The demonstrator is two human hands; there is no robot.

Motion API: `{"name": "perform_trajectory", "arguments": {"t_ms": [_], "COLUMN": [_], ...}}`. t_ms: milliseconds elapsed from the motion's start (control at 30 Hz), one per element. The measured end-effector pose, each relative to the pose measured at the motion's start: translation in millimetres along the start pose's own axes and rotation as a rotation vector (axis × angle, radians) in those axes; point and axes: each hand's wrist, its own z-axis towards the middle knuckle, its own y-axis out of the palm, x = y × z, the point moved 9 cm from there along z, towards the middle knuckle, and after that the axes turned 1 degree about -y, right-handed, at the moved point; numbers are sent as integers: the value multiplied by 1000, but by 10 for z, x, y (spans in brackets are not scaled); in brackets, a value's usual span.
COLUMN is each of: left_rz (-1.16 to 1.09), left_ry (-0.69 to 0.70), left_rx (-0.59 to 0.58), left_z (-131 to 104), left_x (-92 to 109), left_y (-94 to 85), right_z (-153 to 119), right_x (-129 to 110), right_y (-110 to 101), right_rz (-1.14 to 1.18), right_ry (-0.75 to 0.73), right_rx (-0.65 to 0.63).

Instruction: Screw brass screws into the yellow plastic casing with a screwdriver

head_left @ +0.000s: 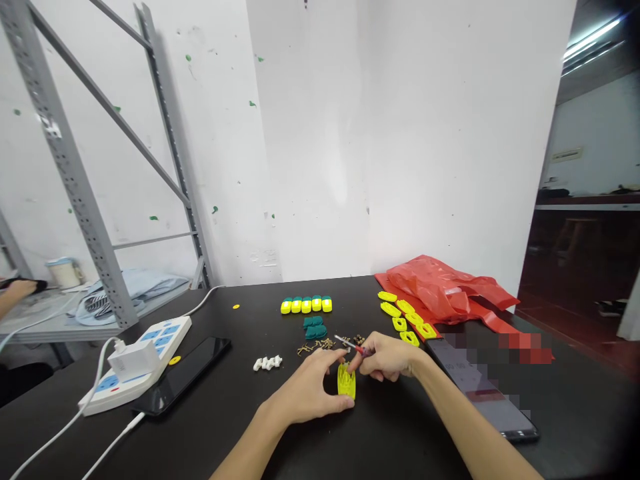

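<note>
My left hand [313,390] grips a small yellow plastic shell [347,383] low over the black table [225,440]. My right hand [387,358] holds a small red-handled screwdriver [350,345], its metal tip pointing left, with one finger touching the top of the shell. Just beyond the hands lie small brass screws [316,346], dark green parts [315,327] and a few white clips [267,363].
A row of finished yellow-green pieces [307,305] sits further back. Several yellow shells [405,318] lie beside a red plastic bag [445,290]. Phones lie at left [183,374] and right [483,393]. A white power strip [140,360] with charger lies left. Another person's hand [17,290] rests far left.
</note>
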Motion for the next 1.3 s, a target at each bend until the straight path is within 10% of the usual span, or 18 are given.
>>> {"name": "perform_trajectory", "arguments": {"t_ms": [200, 767, 1300], "left_rz": [50, 62, 82], "left_ry": [88, 97, 61], "left_rx": [18, 34, -5], "left_z": [2, -5, -3], "left_x": [131, 147, 137], "left_y": [-23, -3, 2], "right_z": [-104, 103, 1], "right_x": [-138, 145, -56], "right_y": [-719, -559, -598], "right_rz": [-306, -568, -504], "right_ry": [-143, 2, -98], "right_rx": [794, 667, 747]}}
